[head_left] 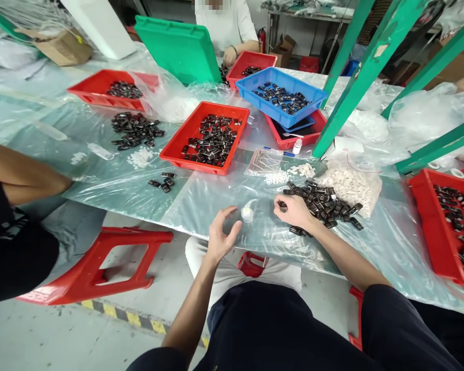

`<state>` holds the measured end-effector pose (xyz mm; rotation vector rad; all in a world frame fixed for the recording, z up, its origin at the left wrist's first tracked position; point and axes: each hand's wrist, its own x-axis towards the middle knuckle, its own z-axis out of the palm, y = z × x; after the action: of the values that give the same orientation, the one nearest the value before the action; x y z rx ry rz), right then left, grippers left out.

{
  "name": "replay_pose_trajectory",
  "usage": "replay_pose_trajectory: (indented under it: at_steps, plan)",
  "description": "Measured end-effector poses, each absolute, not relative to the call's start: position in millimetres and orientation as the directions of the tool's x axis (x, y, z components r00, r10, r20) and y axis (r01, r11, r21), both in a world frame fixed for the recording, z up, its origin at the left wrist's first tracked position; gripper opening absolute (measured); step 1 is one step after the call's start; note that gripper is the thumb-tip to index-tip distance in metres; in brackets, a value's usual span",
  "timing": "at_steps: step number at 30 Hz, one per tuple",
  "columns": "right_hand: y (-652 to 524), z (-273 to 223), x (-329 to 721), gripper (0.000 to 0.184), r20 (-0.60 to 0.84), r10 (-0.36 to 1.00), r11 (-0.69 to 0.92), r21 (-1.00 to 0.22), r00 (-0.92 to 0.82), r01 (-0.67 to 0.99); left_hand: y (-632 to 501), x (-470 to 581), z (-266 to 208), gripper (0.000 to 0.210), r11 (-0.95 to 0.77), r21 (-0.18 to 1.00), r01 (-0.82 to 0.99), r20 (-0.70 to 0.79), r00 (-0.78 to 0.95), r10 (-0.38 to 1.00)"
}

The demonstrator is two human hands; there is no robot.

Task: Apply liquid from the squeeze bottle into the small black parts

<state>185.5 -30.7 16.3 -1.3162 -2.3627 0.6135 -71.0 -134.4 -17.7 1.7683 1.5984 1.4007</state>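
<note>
My left hand [223,233] is held open at the table's front edge, thumb and fingers apart with nothing between them. Just to its right a small translucent squeeze bottle [247,214] with a curved tip stands on the plastic sheet. My right hand [294,210] is closed, its fingertips pinching a small black plastic part [282,205], which they partly hide. Under and beside that wrist lies a loose pile of similar black parts [320,201]. Small white pieces [277,176] are scattered behind the pile, beside a clear bag of white pieces [351,186].
Black parts fill a red tray [169,154], a blue tray [251,88] and another red tray [429,232] at right. Green posts [344,98] rise from the table. A co-worker's arm [27,170] rests at left; another person [232,26] sits opposite.
</note>
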Motion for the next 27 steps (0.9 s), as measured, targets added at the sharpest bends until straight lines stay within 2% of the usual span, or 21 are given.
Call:
replay_pose_trajectory:
  at_steps: [3,7,10,13,17,21,24,27]
  plan:
    - [-33,18,187,0.007,0.108,0.865,0.460,-0.560,-0.490,0.689,-139,-62,-18,0.047,-0.252,0.806,0.535,0.338,-0.067,0.939]
    - [-40,22,187,0.006,0.080,0.854,0.458,-0.587,-0.515,0.668,-134,-54,-18,0.040,-0.146,0.846,0.512,0.238,-0.117,0.964]
    - [-45,23,188,0.024,0.040,0.821,0.467,-0.621,-0.569,0.630,-134,-51,-19,0.041,-0.101,0.894,0.436,0.188,-0.162,0.969]
    - [-47,22,191,0.036,0.022,0.763,0.478,-0.691,-0.646,0.542,-140,-51,-20,0.043,-0.131,0.941,0.311,0.200,-0.201,0.959]
    - [-47,23,194,0.029,0.032,0.715,0.409,-0.829,-0.698,0.382,-147,-51,-19,0.044,-0.201,0.955,0.216,0.251,-0.239,0.938]
    - [-47,30,194,0.024,0.001,0.701,0.255,-0.934,-0.713,0.249,-143,-54,-7,0.043,-0.259,0.917,0.302,0.333,-0.226,0.915]
    - [-46,32,194,0.017,0.012,0.701,0.162,-0.976,-0.713,0.144,-137,-56,0,0.048,-0.287,0.919,0.272,0.347,-0.210,0.914]
    - [-44,30,194,0.022,0.055,0.727,0.172,-0.980,-0.684,0.103,-135,-57,-2,0.045,-0.269,0.947,0.176,0.304,-0.224,0.926]
